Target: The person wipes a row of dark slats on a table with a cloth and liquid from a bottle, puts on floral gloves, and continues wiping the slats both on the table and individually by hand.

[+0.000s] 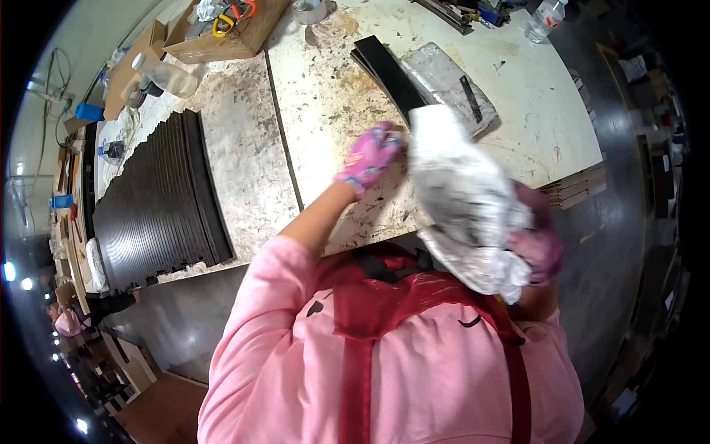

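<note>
My right hand (538,244), in a pink and purple glove and smeared by motion, grips a crumpled white cloth (462,185) with grey smudges. The cloth hangs over the table's front edge and covers part of what lies behind it. Left of the cloth, my left hand (370,159) wears a pink patterned glove. Its fingers are curled in over the tabletop; what they hold, if anything, is hidden. Just beyond it lie black flat strips (390,78), stacked askew, their near ends hidden by the cloth. Beside them is a plastic-wrapped packet (447,81) with a small black bar (470,99) on top.
A large row of black strips (159,196) covers the left of the stained white table (547,126). Farther back stand a cardboard box (222,46) with scissors (235,16), a roll of tape (309,10), a clear plastic jar (168,76) and a water bottle (546,20).
</note>
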Demonstrator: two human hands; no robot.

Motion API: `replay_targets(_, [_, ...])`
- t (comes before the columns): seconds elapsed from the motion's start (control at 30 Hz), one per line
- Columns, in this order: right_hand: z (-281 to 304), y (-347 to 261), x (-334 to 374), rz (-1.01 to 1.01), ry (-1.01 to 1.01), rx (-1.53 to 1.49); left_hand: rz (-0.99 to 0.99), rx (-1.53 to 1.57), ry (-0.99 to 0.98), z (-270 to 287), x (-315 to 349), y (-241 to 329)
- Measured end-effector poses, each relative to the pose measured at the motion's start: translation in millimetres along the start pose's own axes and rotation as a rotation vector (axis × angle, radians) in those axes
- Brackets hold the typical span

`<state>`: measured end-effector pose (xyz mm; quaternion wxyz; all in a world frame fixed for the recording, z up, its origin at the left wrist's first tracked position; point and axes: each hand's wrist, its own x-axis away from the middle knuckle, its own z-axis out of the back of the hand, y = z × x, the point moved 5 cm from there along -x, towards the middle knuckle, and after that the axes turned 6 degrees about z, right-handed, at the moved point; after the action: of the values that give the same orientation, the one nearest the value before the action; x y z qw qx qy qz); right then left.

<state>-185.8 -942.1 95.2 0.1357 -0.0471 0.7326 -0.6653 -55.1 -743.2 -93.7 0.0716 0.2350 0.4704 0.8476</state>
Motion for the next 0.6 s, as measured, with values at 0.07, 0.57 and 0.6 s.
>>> replay_targets(0.07, [-35, 10, -31, -0.013, -0.132, 0.028, 0.042, -0.198, 0.291, 64, 32, -7])
replay_targets(0.57, [-79, 199, -135, -0.513, 0.012, -0.188, 0.504, -1.138, 0.892, 197, 260, -149])
replay_targets(0.6, [-68, 179, -128, -0.453, 0.082, -0.261, 0.523, -1.136, 0.875, 202, 265, -153])
